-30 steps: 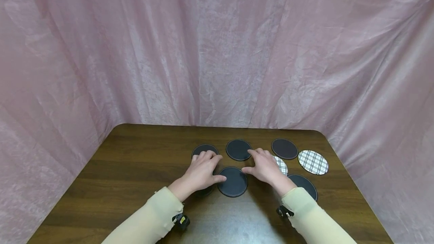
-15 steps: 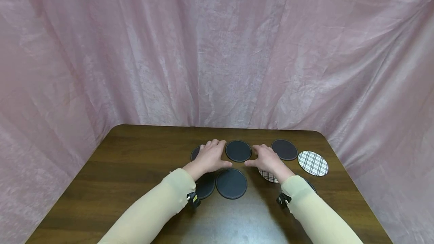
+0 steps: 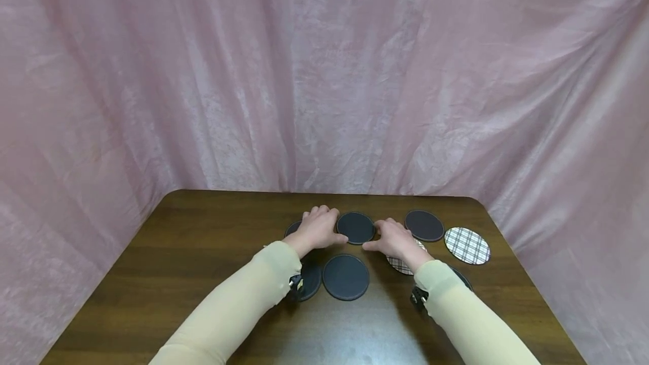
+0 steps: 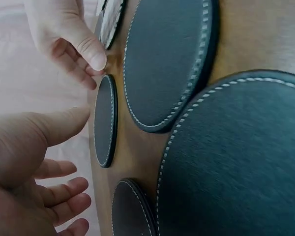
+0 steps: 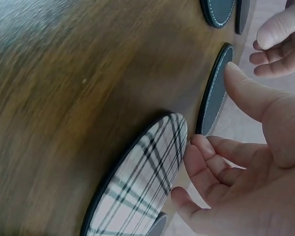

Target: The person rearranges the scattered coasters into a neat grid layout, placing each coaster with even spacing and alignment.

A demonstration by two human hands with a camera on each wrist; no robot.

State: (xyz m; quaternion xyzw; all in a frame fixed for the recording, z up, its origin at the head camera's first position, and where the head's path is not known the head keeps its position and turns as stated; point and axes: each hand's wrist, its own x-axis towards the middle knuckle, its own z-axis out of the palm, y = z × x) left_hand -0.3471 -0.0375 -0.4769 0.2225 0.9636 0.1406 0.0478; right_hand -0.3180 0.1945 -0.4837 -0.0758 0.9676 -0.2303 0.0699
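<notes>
between the empty, relaxed hands [image 3: 316,230] [image 3: 396,241] a round black coaster [image 3: 356,228] lies flat.

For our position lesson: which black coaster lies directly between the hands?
The back-row black coaster, flanked by the left hand and right hand; others lie outside that gap.

The long sleeves [image 3: 243,300] are pale cream, each with a small black device [image 3: 418,297]

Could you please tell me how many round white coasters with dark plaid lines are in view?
2. One round white plaid coaster lies rightmost; another white plaid coaster is partly hidden by the right hand in the head view. Others may be hidden.
</notes>
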